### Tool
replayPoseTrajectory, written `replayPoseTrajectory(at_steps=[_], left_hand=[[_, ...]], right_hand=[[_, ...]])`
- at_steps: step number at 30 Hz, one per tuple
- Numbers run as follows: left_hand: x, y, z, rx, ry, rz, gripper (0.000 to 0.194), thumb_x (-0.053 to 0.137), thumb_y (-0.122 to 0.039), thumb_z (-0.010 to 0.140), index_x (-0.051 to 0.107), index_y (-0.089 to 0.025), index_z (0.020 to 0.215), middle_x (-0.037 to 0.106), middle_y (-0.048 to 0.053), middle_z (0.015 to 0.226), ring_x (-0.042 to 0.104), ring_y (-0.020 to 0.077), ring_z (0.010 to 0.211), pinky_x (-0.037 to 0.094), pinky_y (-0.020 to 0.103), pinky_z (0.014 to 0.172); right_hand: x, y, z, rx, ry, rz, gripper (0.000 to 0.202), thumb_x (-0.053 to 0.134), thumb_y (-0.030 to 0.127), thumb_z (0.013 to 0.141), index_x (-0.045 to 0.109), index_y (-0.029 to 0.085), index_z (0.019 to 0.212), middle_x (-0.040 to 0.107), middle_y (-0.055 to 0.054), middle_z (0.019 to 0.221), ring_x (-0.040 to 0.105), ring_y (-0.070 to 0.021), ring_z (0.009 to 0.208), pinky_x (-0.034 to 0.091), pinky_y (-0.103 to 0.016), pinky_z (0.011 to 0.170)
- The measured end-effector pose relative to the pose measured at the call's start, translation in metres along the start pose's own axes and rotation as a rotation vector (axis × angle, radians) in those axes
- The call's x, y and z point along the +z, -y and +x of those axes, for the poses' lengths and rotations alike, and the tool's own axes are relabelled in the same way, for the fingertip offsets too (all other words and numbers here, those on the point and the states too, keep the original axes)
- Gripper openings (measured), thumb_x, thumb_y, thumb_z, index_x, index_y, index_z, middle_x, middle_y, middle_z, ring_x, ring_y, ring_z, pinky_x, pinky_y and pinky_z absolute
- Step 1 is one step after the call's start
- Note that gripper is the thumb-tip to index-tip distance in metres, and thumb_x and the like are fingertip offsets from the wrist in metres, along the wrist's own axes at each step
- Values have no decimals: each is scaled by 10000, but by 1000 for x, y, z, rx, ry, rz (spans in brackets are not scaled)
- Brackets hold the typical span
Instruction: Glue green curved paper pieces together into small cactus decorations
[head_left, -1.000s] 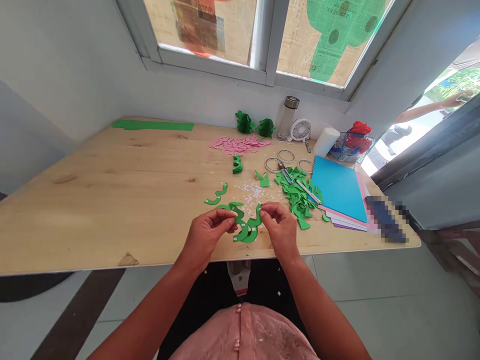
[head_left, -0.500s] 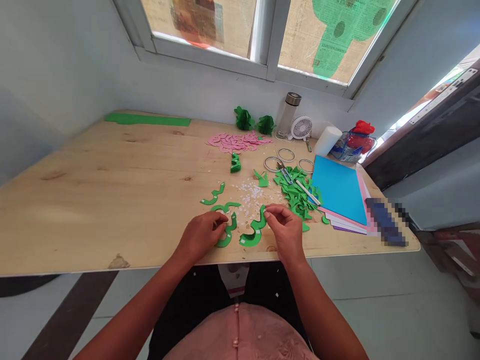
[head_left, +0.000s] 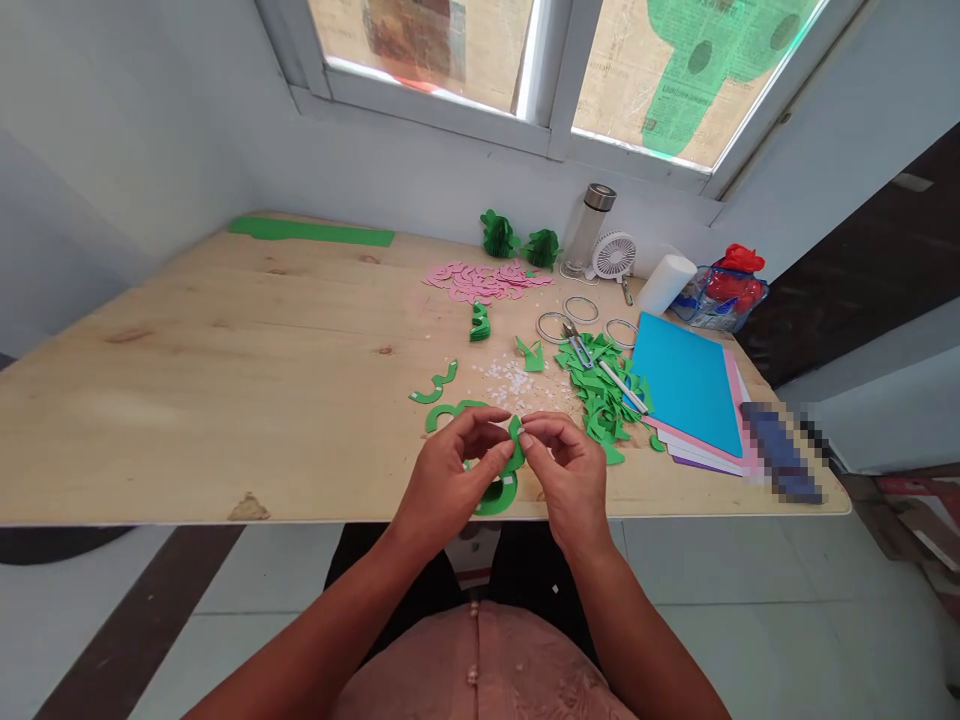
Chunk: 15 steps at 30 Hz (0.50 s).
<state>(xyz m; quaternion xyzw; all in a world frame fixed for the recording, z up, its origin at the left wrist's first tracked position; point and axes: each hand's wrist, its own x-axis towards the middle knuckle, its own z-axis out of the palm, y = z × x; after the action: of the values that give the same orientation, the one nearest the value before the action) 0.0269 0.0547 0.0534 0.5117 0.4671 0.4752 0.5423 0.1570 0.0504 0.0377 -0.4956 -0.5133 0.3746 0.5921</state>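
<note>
Between my two hands is a wavy green paper piece [head_left: 501,492] with small white squares on it, near the table's front edge. My left hand [head_left: 459,468] pinches its upper end from the left. From the right, my right hand [head_left: 568,470] closes its thumb and finger on the same end, by a white square. Another curved green piece [head_left: 444,413] lies just beyond my left hand, and a smaller wavy one [head_left: 435,385] is behind it. Small white paper bits [head_left: 510,380] are scattered past my fingertips. A stack of green pieces [head_left: 479,322] sits farther back.
Green scraps [head_left: 604,400] with snips [head_left: 577,345] and a white pen [head_left: 622,387] on them lie right, beside blue sheets [head_left: 686,380]. Behind are pink cutouts [head_left: 487,282], tape rings [head_left: 580,309], a bottle [head_left: 589,230], a fan [head_left: 615,256] and a white roll [head_left: 666,284].
My left hand has moved right, away from the left green piece, to the top of the piece at my right hand. The view has shifted slightly.
</note>
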Motion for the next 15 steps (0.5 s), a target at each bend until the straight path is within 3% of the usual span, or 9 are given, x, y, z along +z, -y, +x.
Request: replayPoseTrajectory(at_steps=[8, 15], left_hand=[[7, -4, -5, -59, -103, -136, 274, 672, -240, 718, 559, -180, 960, 626, -11, 692, 609, 140, 660, 475, 240, 606], [1, 2, -2, 24, -93, 29, 190, 625, -197, 719, 522, -203, 878, 599, -24, 735, 613, 137, 678, 475, 248, 622]], right_hand=[[4, 2, -3, 19, 14, -4, 61, 626, 180, 776, 678, 205, 798, 673, -43, 875, 617, -193, 898, 478, -321, 772], [-4, 12, -2, -59, 76, -135, 108, 563, 150, 810, 654, 209, 807, 667, -39, 877, 605, -185, 885, 448, -311, 752]])
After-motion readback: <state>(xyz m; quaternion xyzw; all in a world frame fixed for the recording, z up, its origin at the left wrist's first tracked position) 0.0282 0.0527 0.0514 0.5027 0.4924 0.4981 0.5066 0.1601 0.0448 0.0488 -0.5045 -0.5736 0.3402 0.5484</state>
